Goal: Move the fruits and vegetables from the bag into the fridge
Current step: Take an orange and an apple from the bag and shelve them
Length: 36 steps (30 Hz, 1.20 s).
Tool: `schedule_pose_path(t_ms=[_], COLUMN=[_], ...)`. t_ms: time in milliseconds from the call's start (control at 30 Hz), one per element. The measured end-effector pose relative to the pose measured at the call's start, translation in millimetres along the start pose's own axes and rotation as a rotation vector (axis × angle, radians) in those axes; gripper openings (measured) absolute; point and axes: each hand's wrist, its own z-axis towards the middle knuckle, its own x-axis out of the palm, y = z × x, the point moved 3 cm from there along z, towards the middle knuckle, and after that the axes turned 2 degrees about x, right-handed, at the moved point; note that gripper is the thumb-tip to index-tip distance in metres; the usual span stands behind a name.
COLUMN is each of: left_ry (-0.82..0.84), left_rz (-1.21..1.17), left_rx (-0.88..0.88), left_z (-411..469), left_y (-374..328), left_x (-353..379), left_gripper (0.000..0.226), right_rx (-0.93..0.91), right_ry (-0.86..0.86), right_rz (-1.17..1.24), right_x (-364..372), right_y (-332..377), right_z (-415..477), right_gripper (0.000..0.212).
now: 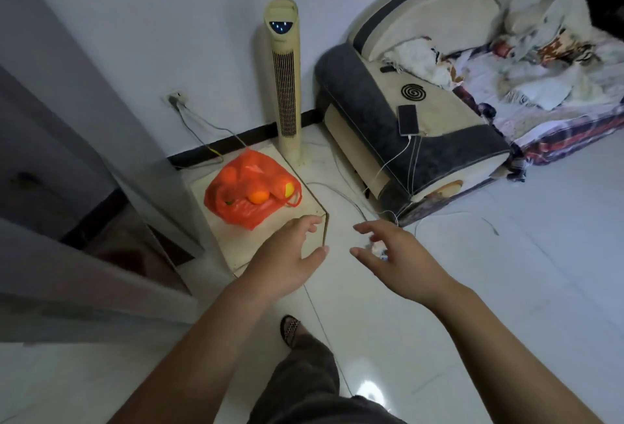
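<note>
Grey flat panels, which we take for the fridge and its open door (pixel 77 160), stand well to the left of both hands, so whatever we lift must travel leftward across the body. Ahead of the left hand and slightly left of it lies the orange-red thin plastic bag (pixel 243 210), slumped on the low pale wooden box (pixel 246 251). Its long axis runs roughly crosswise to our reach, with a handle loop at its right-hand end. Through the bag's mouth on the side towards us we see a round orange fruit (pixel 259 196), and at the right end a yellow-green round fruit (pixel 288 189). The rest of the contents are only bulges under the plastic. Our left hand (pixel 287 261) hovers over the box's near right corner, fingers spread and lightly curved, holding nothing and not touching the bag, which is near its fingertips. Our right hand (pixel 395 261) hangs over the white tiled floor past the box's corner, equally loose and empty, and clearly farther from the bag. A small pale blur shows under its fingers, and we cannot tell what it is. We judge the left hand the natural one to reach first, going forward and left towards the bag's open side, with the right hand following to steady the handle end.
</note>
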Motion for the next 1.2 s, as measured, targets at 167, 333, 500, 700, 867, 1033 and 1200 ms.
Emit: schedule_pose_path(t_ms=[167,333,500,700,867,1033,1200], left_ry=[-0.052,-0.031,0.015,-0.064,0.038,0.051,-0.421], left_rz=[0.024,0.009,0.017,0.014,0.132,0.183,0.027], left_rx=[-0.02,-0.13,-0.248,-0.524,-0.659,-0.757,-0.793], left_z=[75,128,158,187,203,233,254], left_y=[7,43,72,115,149,195,243], left_x=[-15,-28,-30,-54,-44,-43,-62], left_gripper=[0.048,0.048,0.042,0.054,0.05,0.046,0.034], right_rx=[0.013,-0.014,-0.07,-0.157,-0.203,-0.241,-0.318], right_ry=[0.041,0.054,0.162,0.366,0.629,0.843,0.84], right_rz=[-0.035,-0.032,-0.057,-0.109,-0.186,-0.312,-0.285], right_x=[-28,-39,-29,0,26,68,109], right_y=[-5,0,2,-1,-6,-22,-10], right_z=[76,145,203,297,379,452,503], right_gripper=[0.041,0.04,0.043,0.047,0.044,0.027,0.025])
